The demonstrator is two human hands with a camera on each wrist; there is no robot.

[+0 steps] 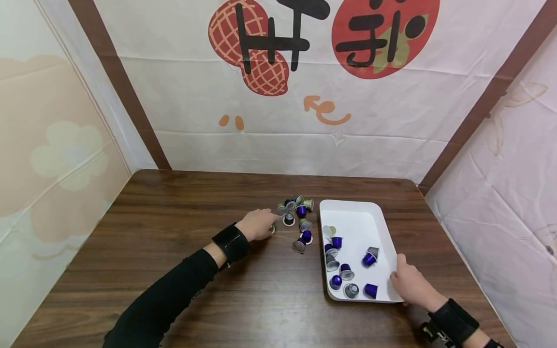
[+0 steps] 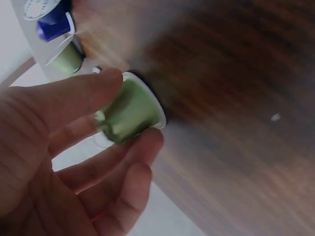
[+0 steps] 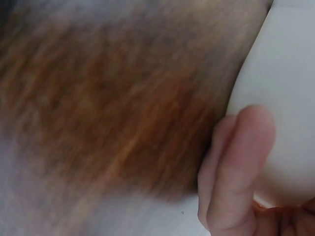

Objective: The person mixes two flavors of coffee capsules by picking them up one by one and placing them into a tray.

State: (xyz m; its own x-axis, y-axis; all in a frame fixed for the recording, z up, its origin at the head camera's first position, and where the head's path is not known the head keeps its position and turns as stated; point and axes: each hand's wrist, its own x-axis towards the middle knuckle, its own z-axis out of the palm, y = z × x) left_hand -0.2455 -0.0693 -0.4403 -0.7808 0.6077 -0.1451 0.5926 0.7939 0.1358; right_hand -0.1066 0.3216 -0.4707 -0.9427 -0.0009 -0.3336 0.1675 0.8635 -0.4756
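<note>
My left hand (image 1: 256,224) is over the table, left of a cluster of coffee capsules. In the left wrist view, its thumb and fingers pinch a green coffee capsule (image 2: 130,110) with a pale rim. The loose capsules, among them a blue capsule (image 1: 301,210) and a green capsule (image 1: 308,204), lie in a group between that hand and a white tray (image 1: 354,215). My right hand (image 1: 415,285) grips the tray's right side near its front corner. Several capsules are inside the tray, including a dark blue capsule (image 1: 371,290) and a grey capsule (image 1: 351,290).
Everything stands on a brown wood-grain table (image 1: 209,193). A white printed cloth (image 1: 187,106) hangs behind it, and more pale cloth (image 1: 491,193) hangs at the right side. Two capsules (image 1: 302,240) lie close to the tray's left edge.
</note>
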